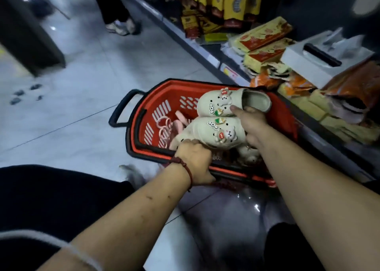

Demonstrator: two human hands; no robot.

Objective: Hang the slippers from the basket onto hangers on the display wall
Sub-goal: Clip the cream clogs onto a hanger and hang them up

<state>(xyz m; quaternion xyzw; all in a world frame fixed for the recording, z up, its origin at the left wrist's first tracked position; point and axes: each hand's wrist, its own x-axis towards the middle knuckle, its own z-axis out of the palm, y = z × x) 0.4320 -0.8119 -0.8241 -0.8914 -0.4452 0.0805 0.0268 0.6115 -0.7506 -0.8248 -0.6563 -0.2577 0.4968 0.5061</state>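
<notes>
A red shopping basket (156, 98) with a black handle sits on the tiled floor in front of me. Over it I hold a pair of cream clog slippers with bear charms. My right hand (250, 124) grips both, its thumb between the far slipper (218, 102) and the near slipper (207, 131). At the toe end of the near slipper, my left hand (195, 159), with a red bead bracelet on its wrist, is closed on the slipper's edge. Pink hangers (164, 126) lie in the basket. Another cream slipper (249, 154) shows under my right forearm.
A low shelf (205, 50) runs along the right, stacked with yellow and red packets (265, 34) and a white box (308, 63). Another person's feet (121, 27) stand at the far end of the aisle. A dark cabinet (30, 38) stands at the left.
</notes>
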